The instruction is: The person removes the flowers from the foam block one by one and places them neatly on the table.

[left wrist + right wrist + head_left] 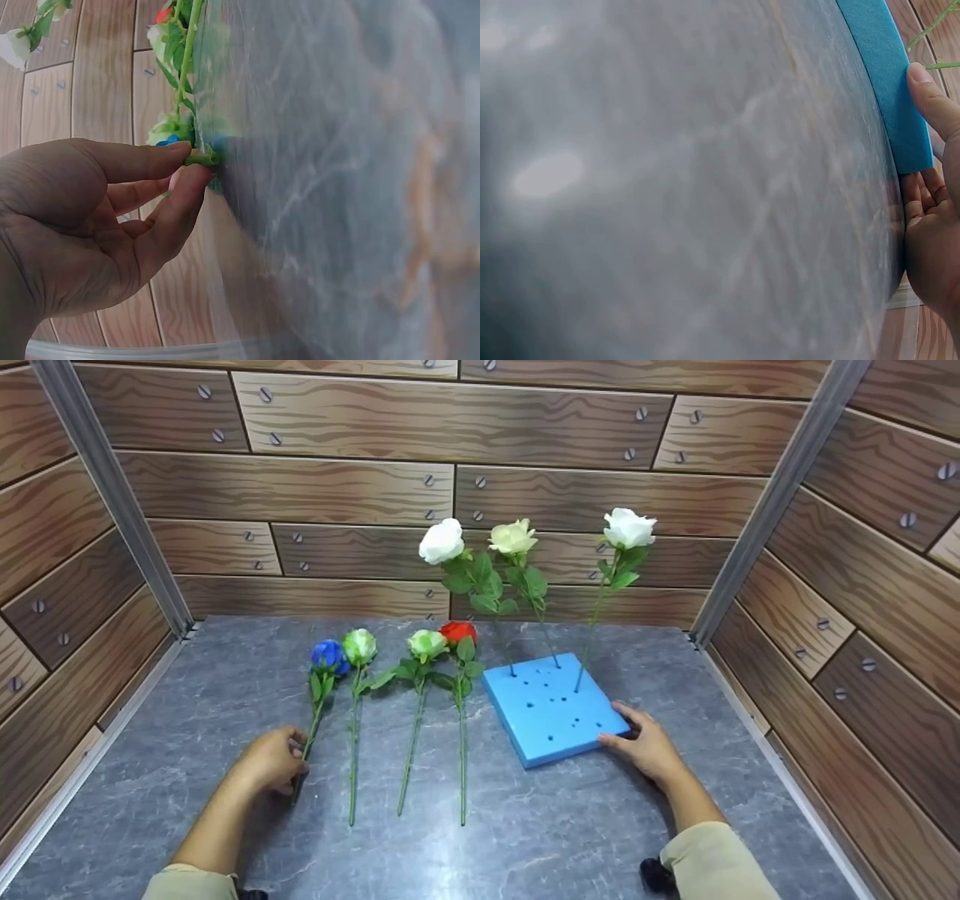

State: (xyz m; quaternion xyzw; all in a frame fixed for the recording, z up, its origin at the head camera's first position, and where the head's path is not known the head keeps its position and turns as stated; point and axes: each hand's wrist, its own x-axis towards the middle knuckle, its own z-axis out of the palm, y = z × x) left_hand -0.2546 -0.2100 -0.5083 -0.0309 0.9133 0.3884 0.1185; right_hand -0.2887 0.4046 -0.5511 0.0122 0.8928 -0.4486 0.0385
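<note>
Hold it low, go gently

The blue rose (328,657) lies near the desk's (570,825) left edge; the left hand (271,763) pinches its stem (316,718) low down, fingers close together. It looks light, its stem probably springy, its bloom easily crushed, so low seems the right hold. The right hand (649,746) grips the blue foam block's (540,716) corner nearest the desk's right edge; that may slide.

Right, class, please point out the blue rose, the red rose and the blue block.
Blue rose (328,657), head view: on its petals.
Red rose (458,632), head view: on its petals.
Blue block (551,718), head view: bare top face.
</note>
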